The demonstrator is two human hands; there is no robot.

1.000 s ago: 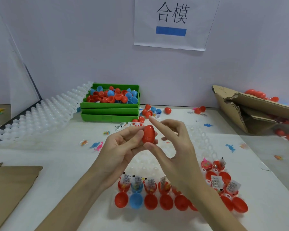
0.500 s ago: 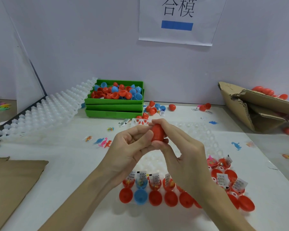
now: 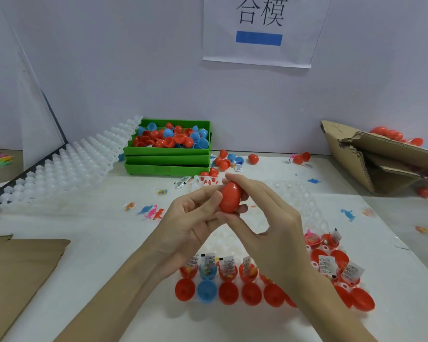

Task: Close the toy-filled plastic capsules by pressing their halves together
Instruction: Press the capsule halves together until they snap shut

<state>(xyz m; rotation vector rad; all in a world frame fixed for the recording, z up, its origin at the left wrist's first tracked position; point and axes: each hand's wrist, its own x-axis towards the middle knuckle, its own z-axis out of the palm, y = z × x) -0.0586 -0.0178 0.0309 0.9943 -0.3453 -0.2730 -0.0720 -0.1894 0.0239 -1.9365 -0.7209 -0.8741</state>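
Currently mid-press: left hand (image 3: 188, 225) and right hand (image 3: 269, 233) both pinch the red capsule (image 3: 230, 197) above the white tray (image 3: 304, 201), halves look joined; next likely needs a firm squeeze until fully seated.

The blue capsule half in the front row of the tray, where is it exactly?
In the head view, the blue capsule half sits second from the left in the nearest row, between red halves, below the left hand.
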